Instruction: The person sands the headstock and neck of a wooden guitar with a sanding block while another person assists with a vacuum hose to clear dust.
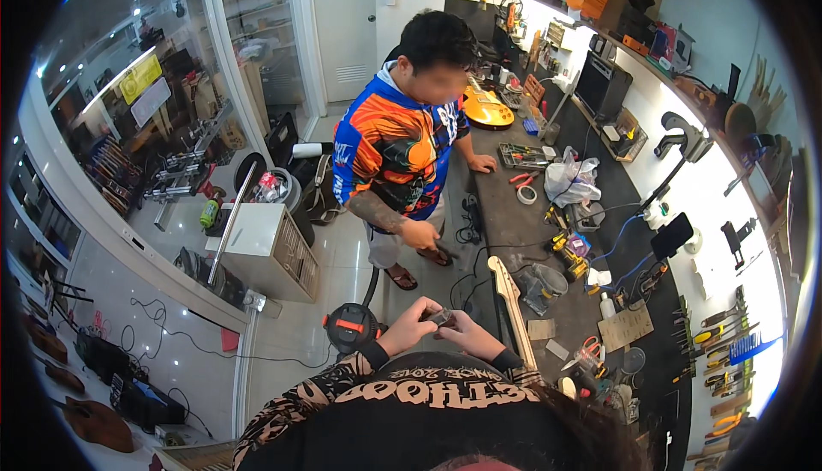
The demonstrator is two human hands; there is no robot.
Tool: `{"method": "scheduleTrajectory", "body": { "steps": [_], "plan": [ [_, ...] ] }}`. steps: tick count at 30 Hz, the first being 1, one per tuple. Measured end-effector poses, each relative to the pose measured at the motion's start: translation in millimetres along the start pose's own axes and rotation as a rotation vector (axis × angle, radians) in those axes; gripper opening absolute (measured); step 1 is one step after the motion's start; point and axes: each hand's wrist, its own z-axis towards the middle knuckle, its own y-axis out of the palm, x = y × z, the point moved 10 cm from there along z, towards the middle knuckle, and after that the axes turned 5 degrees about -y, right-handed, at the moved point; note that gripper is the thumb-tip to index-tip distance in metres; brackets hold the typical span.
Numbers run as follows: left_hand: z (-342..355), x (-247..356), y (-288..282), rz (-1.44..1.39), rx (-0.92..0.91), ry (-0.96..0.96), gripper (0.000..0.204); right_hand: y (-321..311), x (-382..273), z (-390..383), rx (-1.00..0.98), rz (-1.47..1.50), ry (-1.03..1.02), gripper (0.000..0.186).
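My left hand (409, 326) and my right hand (471, 335) meet in front of my chest, fingers closed around a small dark grey object (441, 317). Its kind is too small to make out, and the fingers hide part of it. Just to the right of my right hand, a pale wooden guitar neck (511, 310) lies along the edge of the workbench (479, 205), its headstock pointing away from me.
Facing me stands a person in a colourful jersey (398, 150), one hand on the bench. An orange electric guitar (488, 110), a yellow drill (568, 253), a plastic bag (572, 178) and red-handled scissors (591, 349) lie there. A black-and-red vacuum (351, 327) stands on the floor.
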Motion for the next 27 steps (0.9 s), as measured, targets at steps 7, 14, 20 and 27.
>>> {"method": "scheduleTrajectory", "body": {
  "steps": [7,14,20,27],
  "plan": [
    [-22,15,-25,0.009,0.118,-0.010,0.034,18,-15,25,-0.009,0.009,-0.076,0.059],
    [-40,16,-48,0.070,0.250,0.017,0.033,43,-24,39,-0.108,0.089,-0.094,0.054],
    [-43,3,-52,0.076,0.230,-0.047,0.034,53,-15,44,-0.117,0.135,-0.035,0.053],
    [-43,-5,-49,0.053,0.219,-0.102,0.034,44,4,48,-0.061,0.023,-0.001,0.059]
  ]
}}
